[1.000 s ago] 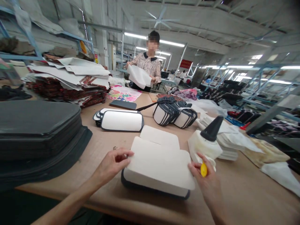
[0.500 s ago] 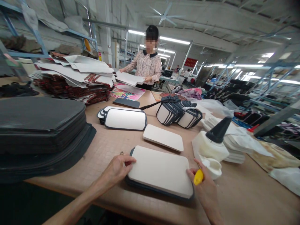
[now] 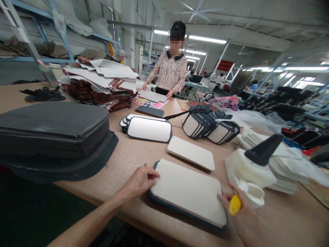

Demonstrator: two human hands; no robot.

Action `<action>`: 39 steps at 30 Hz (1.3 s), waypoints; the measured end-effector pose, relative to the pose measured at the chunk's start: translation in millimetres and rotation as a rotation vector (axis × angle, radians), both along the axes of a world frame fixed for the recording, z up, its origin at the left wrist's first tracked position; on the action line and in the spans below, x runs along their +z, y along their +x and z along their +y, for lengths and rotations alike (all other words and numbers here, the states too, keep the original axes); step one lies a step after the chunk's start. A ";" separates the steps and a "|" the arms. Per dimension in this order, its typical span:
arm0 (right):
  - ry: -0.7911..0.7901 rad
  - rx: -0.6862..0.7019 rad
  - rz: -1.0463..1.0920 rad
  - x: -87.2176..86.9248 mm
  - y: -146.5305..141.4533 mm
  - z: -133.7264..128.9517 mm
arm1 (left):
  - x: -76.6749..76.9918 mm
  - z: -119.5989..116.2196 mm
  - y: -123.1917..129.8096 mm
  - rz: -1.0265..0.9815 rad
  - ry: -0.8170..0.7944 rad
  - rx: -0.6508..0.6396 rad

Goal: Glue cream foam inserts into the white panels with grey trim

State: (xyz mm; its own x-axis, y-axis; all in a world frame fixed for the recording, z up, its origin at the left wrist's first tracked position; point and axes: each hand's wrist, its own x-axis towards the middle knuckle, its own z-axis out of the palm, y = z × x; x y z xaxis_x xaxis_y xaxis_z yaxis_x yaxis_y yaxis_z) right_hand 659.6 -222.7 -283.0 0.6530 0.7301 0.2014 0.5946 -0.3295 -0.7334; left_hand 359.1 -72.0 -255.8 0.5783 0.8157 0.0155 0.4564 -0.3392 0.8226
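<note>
A cream rounded panel lies on top of dark pieces at the table's front edge. My left hand pinches its left edge near the upper corner. At its right edge is my right hand, fingertips touching the panel, with a yellow-handled tool held in the closed fingers. Just behind lies a smaller cream panel. White panels with dark borders are stacked farther back. To the right of the panels stands a white glue bottle with a black cone tip, next to a small white cup.
Thick dark sheets are piled at the left. Behind them rises a heap of white and red sheets. Bundled bordered panels lie at centre right. Across the table, a person handles a pale sheet.
The view has shifted, so most things sit farther right in the picture. Across the table, the person's pale sheets have come down onto the colourful piece. Both my hands keep their places at the panel.
</note>
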 end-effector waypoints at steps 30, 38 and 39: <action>0.050 0.069 0.041 14.0 -4.8 1.6 | 4.5 11.0 9.0 0.125 0.060 -0.028; 0.016 0.013 -0.235 -11.9 4.1 -1.3 | 4.0 4.0 4.9 0.139 0.077 -0.030; 0.008 0.025 -0.329 -16.9 7.4 -1.8 | 6.4 1.1 4.4 0.165 0.124 -0.026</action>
